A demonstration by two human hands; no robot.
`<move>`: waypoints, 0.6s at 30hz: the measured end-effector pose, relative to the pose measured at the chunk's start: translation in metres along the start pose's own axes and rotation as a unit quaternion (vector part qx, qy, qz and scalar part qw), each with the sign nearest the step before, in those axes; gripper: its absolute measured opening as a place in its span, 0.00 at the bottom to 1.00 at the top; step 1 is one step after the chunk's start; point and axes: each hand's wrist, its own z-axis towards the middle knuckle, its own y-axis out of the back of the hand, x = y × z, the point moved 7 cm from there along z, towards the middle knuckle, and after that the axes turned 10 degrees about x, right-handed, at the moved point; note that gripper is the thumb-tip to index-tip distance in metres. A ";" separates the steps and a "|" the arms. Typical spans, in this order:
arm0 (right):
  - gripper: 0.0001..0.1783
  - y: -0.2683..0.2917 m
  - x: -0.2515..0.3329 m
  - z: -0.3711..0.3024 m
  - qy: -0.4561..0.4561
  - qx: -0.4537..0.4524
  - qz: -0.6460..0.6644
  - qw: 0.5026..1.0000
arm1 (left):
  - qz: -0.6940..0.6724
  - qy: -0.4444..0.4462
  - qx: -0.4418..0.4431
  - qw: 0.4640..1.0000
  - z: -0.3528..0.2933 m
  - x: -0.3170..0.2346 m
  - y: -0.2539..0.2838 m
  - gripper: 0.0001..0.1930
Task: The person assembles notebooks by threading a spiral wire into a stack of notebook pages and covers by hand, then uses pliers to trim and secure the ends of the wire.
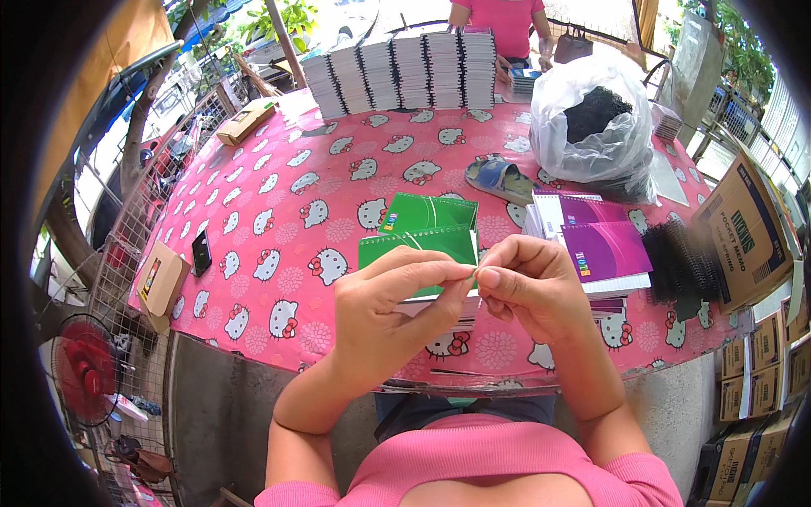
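Observation:
My left hand and my right hand meet fingertip to fingertip above the near side of the table. Both are closed in a pinch, with thumb against forefinger. Something thin and pale seems to be between them, too small to make out. Just beyond and partly under my hands lie green spiral notebooks in a stack, its near part hidden by my fingers. Right of them, close to my right hand, purple notebooks are piled, with white page edges showing.
Tall notebook stacks line the far edge before a person in pink. A plastic bag holds black coils; loose coils lie beside a cardboard box. A slipper, phone and small box rest on the patterned tablecloth.

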 end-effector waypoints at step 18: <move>0.08 0.000 0.003 -0.005 -0.001 -0.020 -0.076 0.997 | 0.082 -0.078 0.014 0.993 0.005 -0.013 -0.001 0.07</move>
